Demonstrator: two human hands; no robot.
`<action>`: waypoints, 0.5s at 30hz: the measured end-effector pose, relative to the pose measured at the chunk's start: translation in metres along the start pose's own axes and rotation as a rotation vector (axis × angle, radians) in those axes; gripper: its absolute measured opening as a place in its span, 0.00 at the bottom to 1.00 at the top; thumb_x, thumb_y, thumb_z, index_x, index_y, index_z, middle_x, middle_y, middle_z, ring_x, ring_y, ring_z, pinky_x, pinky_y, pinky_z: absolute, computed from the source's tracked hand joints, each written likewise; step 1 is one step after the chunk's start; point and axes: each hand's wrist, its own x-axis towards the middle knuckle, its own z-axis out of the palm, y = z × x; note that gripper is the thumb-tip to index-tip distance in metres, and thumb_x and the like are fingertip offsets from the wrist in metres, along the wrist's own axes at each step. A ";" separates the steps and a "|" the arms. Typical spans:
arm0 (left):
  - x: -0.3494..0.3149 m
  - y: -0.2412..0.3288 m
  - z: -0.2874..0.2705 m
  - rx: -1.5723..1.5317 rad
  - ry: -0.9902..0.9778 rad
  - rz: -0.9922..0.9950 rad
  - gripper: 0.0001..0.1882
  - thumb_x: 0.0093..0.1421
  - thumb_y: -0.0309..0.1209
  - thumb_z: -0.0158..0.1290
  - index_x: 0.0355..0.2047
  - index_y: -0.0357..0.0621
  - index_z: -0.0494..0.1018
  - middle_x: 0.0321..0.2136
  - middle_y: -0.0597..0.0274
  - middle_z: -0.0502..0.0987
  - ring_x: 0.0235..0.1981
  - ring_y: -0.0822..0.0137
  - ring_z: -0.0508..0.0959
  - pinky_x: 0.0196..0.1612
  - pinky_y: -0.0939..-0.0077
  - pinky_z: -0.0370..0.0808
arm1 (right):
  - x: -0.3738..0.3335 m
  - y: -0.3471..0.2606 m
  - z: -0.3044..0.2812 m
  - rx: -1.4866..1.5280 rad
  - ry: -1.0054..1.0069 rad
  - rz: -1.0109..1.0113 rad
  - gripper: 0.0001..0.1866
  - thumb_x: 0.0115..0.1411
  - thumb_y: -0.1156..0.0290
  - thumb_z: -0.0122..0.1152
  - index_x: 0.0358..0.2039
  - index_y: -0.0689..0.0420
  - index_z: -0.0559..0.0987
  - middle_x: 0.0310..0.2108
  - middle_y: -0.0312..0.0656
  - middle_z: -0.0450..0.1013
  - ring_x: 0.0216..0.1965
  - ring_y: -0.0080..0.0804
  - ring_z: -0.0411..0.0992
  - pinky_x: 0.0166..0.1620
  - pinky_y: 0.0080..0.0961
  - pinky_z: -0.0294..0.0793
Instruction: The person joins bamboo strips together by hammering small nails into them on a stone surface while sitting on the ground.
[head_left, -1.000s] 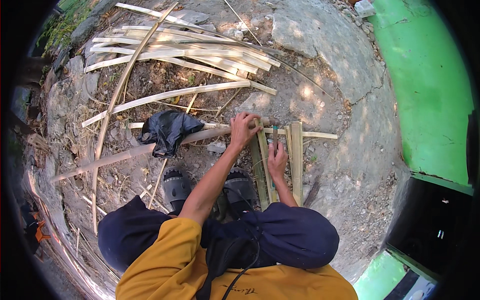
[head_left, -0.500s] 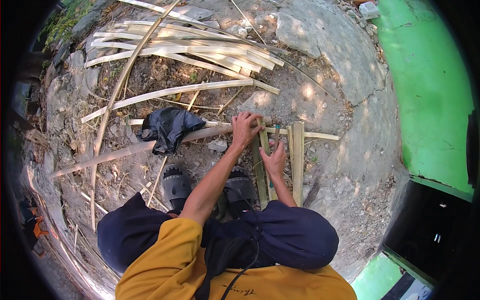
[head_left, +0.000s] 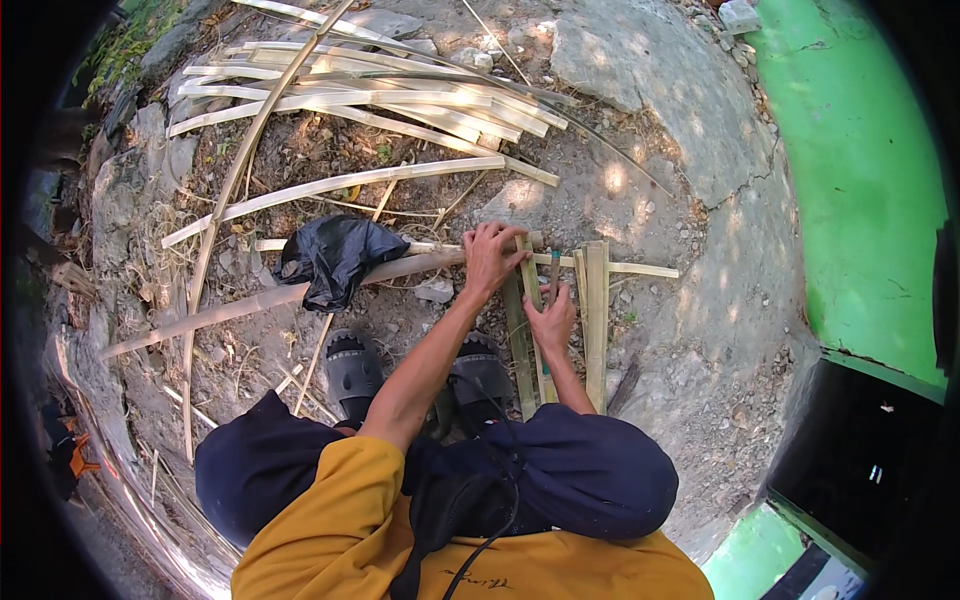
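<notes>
My left hand [head_left: 486,260] bends over the upper end of a narrow split bamboo strip [head_left: 529,280], thumb and fingertips closed on it. In my right hand [head_left: 551,322] is a slim tool [head_left: 555,272] with a teal end and a brownish length, held upright alongside that strip. What kind of tool it is, I cannot make out. A brown bamboo pole [head_left: 415,264] lies crosswise under my left hand. Close by on the left, a darker greenish strip [head_left: 517,340] runs toward me, and paler flat strips [head_left: 596,320] lie right of my right hand.
A crumpled black plastic bag [head_left: 335,258] rests over the pole on the left. Beyond it lies a pile of long pale bamboo strips [head_left: 400,98]. My sandalled feet [head_left: 353,375] are close below. A green wall [head_left: 850,170] borders the stony ground at right.
Both hands keep almost the same place and grip. The right hand and its tool have shifted only very slightly; the strips lie as before.
</notes>
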 end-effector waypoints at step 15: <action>-0.001 -0.003 0.000 0.066 -0.017 -0.041 0.26 0.46 0.45 0.74 0.47 0.65 0.84 0.42 0.66 0.76 0.49 0.61 0.73 0.52 0.60 0.62 | 0.007 -0.046 -0.024 0.176 -0.167 -0.024 0.16 0.77 0.62 0.47 0.45 0.64 0.74 0.24 0.60 0.73 0.27 0.64 0.75 0.30 0.53 0.68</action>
